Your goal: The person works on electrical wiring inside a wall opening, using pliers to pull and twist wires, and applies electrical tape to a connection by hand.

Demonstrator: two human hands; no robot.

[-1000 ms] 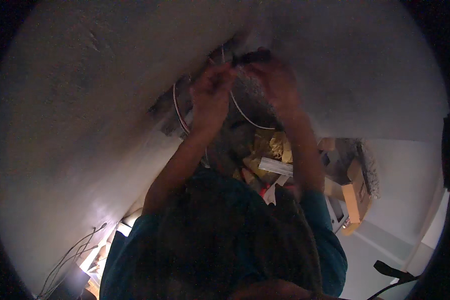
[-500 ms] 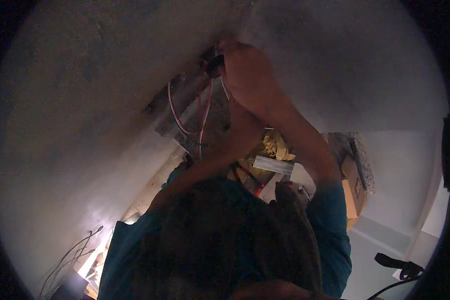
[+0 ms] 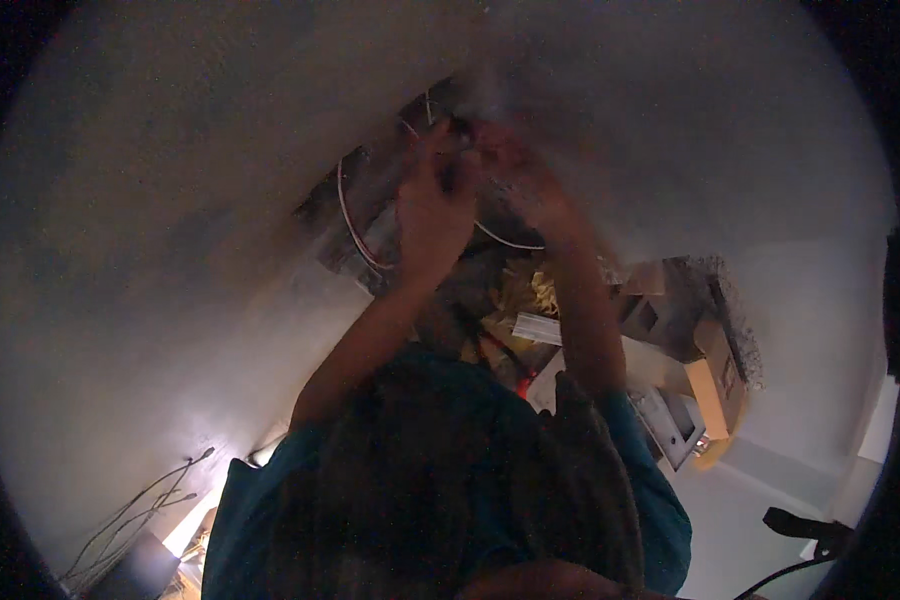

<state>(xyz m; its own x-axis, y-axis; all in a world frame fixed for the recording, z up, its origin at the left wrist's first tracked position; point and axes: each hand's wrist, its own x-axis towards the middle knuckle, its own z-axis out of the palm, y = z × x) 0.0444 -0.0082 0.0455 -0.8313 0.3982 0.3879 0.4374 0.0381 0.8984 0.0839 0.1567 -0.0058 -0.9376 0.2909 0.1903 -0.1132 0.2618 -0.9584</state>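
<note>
My left hand [image 3: 435,215] is raised to a dark recess [image 3: 315,205] in the grey wall. Its fingers are bent together around something small and dark that I cannot make out. Close beside it on the right is my right hand [image 3: 530,185], its fingers smeared by motion; whether they grip anything cannot be seen. A looped pair of white and reddish wires [image 3: 346,215] hangs left of my left hand. Another white wire [image 3: 510,240] curves below my hands, its upper end hidden behind them. Poor light blurs the detail at my fingertips.
Below my right forearm lie crumpled yellowish paper [image 3: 543,290] and a pale flat strip [image 3: 537,328]. An open cardboard box [image 3: 715,380] stands to the right, near a grey metal-looking tray [image 3: 670,425]. Several thin cables [image 3: 155,500] hang at the lower left, by a bright light.
My hands, overlapped before, have come apart: the left moved up and left into view, the right shifted slightly right and down. A white wire now shows below them.
</note>
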